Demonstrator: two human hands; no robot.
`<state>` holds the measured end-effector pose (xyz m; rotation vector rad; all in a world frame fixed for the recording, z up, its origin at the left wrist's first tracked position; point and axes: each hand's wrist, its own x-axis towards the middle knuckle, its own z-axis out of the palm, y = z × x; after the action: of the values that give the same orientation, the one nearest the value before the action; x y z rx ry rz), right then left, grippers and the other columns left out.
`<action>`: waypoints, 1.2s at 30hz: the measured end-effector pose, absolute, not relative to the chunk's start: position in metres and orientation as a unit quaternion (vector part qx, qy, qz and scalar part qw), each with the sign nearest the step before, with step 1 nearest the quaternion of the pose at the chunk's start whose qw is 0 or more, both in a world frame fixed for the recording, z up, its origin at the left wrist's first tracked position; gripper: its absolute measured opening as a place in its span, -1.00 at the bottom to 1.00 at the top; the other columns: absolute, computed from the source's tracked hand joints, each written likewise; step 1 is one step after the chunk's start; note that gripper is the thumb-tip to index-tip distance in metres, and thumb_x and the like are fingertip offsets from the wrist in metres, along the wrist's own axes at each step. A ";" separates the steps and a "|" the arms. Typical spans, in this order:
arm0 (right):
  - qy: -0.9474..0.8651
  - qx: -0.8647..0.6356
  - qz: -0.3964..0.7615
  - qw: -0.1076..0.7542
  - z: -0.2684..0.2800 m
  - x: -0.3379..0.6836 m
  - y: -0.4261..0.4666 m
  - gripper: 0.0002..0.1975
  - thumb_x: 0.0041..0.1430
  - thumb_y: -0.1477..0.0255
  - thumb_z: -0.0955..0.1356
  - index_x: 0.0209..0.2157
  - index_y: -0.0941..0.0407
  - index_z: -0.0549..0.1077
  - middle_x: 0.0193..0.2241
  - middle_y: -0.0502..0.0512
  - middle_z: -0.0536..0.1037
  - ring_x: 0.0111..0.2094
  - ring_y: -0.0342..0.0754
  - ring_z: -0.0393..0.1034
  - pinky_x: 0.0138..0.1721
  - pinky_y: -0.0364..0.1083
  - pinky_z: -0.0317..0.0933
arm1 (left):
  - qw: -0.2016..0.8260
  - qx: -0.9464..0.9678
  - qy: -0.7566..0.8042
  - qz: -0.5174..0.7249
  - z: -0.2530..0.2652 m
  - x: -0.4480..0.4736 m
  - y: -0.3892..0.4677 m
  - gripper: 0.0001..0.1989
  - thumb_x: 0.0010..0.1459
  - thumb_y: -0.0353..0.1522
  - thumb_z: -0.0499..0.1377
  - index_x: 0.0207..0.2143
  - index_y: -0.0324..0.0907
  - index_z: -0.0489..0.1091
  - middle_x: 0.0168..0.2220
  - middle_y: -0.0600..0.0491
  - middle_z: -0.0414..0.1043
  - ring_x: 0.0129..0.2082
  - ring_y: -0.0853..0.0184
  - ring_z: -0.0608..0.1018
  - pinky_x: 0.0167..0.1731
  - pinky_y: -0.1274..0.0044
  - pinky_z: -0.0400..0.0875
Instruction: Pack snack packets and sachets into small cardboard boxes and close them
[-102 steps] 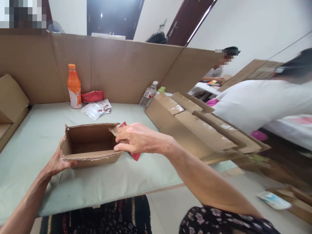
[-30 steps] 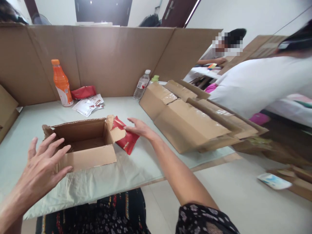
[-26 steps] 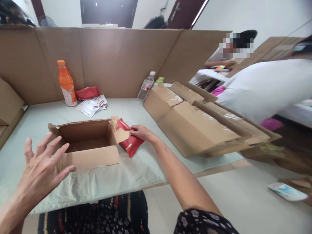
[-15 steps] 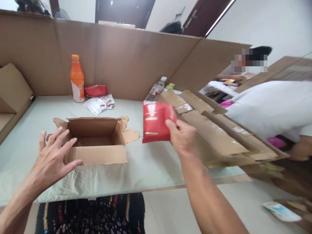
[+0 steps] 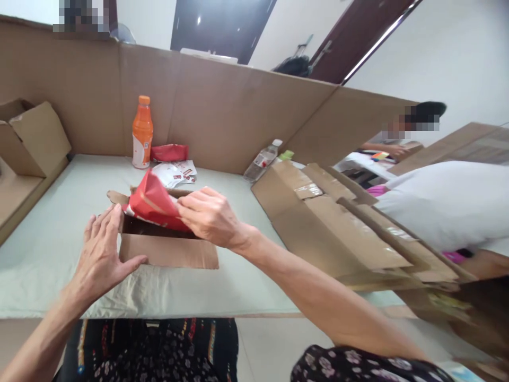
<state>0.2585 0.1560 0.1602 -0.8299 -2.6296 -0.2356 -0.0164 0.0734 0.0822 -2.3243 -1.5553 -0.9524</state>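
A small open cardboard box point(image 5: 169, 252) sits on the pale green cloth in front of me. My right hand point(image 5: 209, 217) grips a red packet point(image 5: 153, 201) by its right end. The packet is tilted over the box's opening, with its lower edge at the opening. My left hand point(image 5: 101, 244) lies against the box's left side, fingers stretched out and thumb along the front. The packet and my right hand hide much of the box's inside and its right flaps.
An orange bottle point(image 5: 142, 132), another red packet point(image 5: 170, 153) and a white packet point(image 5: 175, 173) are at the back. A clear bottle point(image 5: 262, 162) leans near a large flapped carton point(image 5: 302, 228) on the right. Cardboard panels point(image 5: 222, 101) wall the back; another carton point(image 5: 43, 140) stands left. People are beyond.
My right hand has carried the red packet left from beside the box to over its opening, tilting it. My left hand has come against the box's left side. The view has shifted slightly.
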 end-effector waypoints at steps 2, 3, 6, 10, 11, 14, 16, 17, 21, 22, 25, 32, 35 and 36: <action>-0.952 -0.281 -0.076 0.092 0.148 0.246 0.165 -0.63 0.44 0.49 0.17 -0.25 0.13 0.59 -0.29 0.21 0.63 -0.27 0.02 0.44 -0.16 0.02 0.16 | 0.101 -0.775 -0.530 -0.330 0.080 -0.017 0.071 0.06 0.21 0.07 0.27 0.50 -0.21 -0.16 0.38 -0.35 0.24 0.36 -0.19 0.35 0.36 -0.04 0.11; -0.956 -0.280 -0.073 0.052 0.144 0.240 0.169 -0.67 0.41 0.52 0.20 -0.25 0.15 0.60 -0.30 0.21 0.63 -0.28 0.01 0.44 -0.18 0.01 0.14 | 0.108 -0.773 -0.530 -0.331 0.079 -0.017 0.070 0.01 0.22 0.04 0.27 0.49 -0.20 -0.12 0.39 -0.34 0.24 0.37 -0.19 0.34 0.38 -0.05 0.08; -0.953 -0.297 -0.056 -0.032 0.139 0.228 0.175 -0.73 0.34 0.60 0.26 -0.25 0.18 0.61 -0.29 0.22 0.65 -0.25 0.01 0.47 -0.21 -0.02 0.10 | 0.122 -0.786 -0.519 -0.313 0.084 -0.016 0.067 -0.20 0.23 -0.09 0.29 0.41 -0.17 0.15 0.40 -0.31 0.24 0.41 -0.20 0.29 0.42 -0.10 -0.06; -0.944 -0.324 -0.034 -0.049 0.139 0.220 0.178 -0.75 0.40 0.56 0.29 -0.18 0.19 0.64 -0.20 0.25 0.67 -0.14 0.06 0.52 -0.16 -0.02 0.11 | 0.139 -0.822 -0.480 -0.273 0.102 -0.008 0.066 -0.51 0.23 -0.30 0.27 0.21 -0.16 0.43 0.36 -0.26 0.32 0.44 -0.16 0.25 0.44 -0.11 -0.07; -0.945 -0.323 -0.018 -0.042 0.140 0.221 0.178 -0.76 0.42 0.51 0.30 -0.13 0.18 0.64 -0.15 0.25 0.67 -0.10 0.07 0.53 -0.13 -0.02 0.13 | 0.147 -0.832 -0.466 -0.261 0.107 -0.005 0.068 -0.55 0.24 -0.35 0.24 0.18 -0.18 0.45 0.35 -0.26 0.34 0.44 -0.13 0.26 0.44 -0.07 -0.01; -0.948 -0.305 0.081 -0.033 0.140 0.227 0.179 -0.71 0.49 0.35 0.27 -0.01 0.12 0.61 -0.09 0.19 0.68 -0.09 0.06 0.53 -0.11 -0.02 0.19 | 0.159 -0.871 -0.417 -0.208 0.121 0.003 0.077 -0.65 0.25 -0.44 0.13 0.06 -0.28 0.51 0.25 -0.31 0.44 0.36 -0.09 0.38 0.34 0.06 0.28; -0.944 -0.292 0.149 -0.032 0.141 0.233 0.179 -0.67 0.52 0.32 0.22 -0.03 0.09 0.61 -0.11 0.15 0.69 -0.12 0.05 0.54 -0.12 -0.02 0.22 | 0.137 -0.887 -0.404 -0.174 0.128 0.007 0.086 -0.70 0.26 -0.45 0.09 -0.03 -0.30 0.53 0.13 -0.31 0.53 0.25 -0.07 0.50 0.21 0.14 0.44; -0.942 -0.286 0.174 -0.030 0.142 0.236 0.178 -0.66 0.53 0.34 0.21 -0.08 0.08 0.61 -0.12 0.13 0.69 -0.13 0.05 0.54 -0.12 -0.02 0.24 | 0.123 -0.890 -0.408 -0.163 0.130 0.009 0.092 -0.71 0.26 -0.45 0.08 -0.06 -0.28 0.54 0.09 -0.30 0.55 0.20 -0.06 0.53 0.15 0.16 0.48; -0.935 -0.280 0.218 -0.007 0.144 0.242 0.172 -0.66 0.52 0.36 0.20 -0.20 0.08 0.59 -0.16 0.10 0.68 -0.15 0.04 0.53 -0.09 0.00 0.27 | 0.110 -0.885 -0.437 -0.117 0.134 0.021 0.113 -0.67 0.22 -0.51 0.03 -0.08 -0.30 0.54 0.03 -0.29 0.57 0.08 -0.06 0.58 0.04 0.16 0.48; -0.934 -0.282 0.220 -0.003 0.144 0.242 0.170 -0.66 0.52 0.36 0.20 -0.21 0.09 0.58 -0.18 0.10 0.68 -0.17 0.03 0.53 -0.09 0.00 0.27 | 0.113 -0.884 -0.441 -0.102 0.134 0.025 0.117 -0.67 0.23 -0.51 0.02 -0.08 -0.31 0.54 0.02 -0.29 0.57 0.05 -0.06 0.58 0.02 0.16 0.47; -0.935 -0.278 0.222 0.014 0.144 0.244 0.163 -0.70 0.49 0.39 0.23 -0.24 0.10 0.57 -0.23 0.10 0.68 -0.22 0.01 0.53 -0.10 0.00 0.31 | 0.088 -0.890 -0.443 -0.057 0.132 0.034 0.124 -0.67 0.38 -0.37 -0.02 -0.09 -0.26 0.54 -0.09 -0.22 0.60 -0.06 0.00 0.58 -0.01 0.17 0.41; -0.860 -0.280 0.173 0.390 0.177 0.293 0.153 -0.78 0.41 0.42 0.32 -0.19 0.07 0.64 -0.20 0.09 0.72 -0.15 -0.03 0.59 -0.03 -0.03 0.40 | -0.116 -0.900 -0.414 -0.067 0.148 0.030 0.121 -0.39 0.45 0.07 -0.11 0.08 -0.11 0.54 -0.09 -0.10 0.61 -0.08 0.02 0.54 0.01 0.14 0.28; -0.769 -0.385 0.137 0.492 0.173 0.318 0.190 -0.78 0.38 0.36 0.34 -0.22 0.08 0.66 -0.28 0.07 0.70 -0.27 -0.06 0.56 -0.20 -0.08 0.42 | -0.153 -0.900 -0.406 -0.044 0.155 0.027 0.120 -0.31 0.28 0.18 0.10 0.21 -0.09 0.47 0.04 -0.13 0.57 0.00 -0.08 0.50 0.08 0.07 0.24; -0.752 -0.425 0.138 0.485 0.163 0.323 0.209 -0.77 0.36 0.35 0.34 -0.23 0.09 0.66 -0.31 0.06 0.69 -0.32 -0.06 0.54 -0.24 -0.09 0.41 | -0.158 -0.899 -0.408 -0.036 0.155 0.027 0.120 -0.30 0.23 0.16 0.18 0.21 -0.10 0.47 0.06 -0.14 0.56 0.01 -0.10 0.49 0.10 0.05 0.24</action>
<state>0.3229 0.2094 0.1634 -1.0334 -1.8292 0.3371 0.0269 0.1202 0.1551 -3.1477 -1.4275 -0.1256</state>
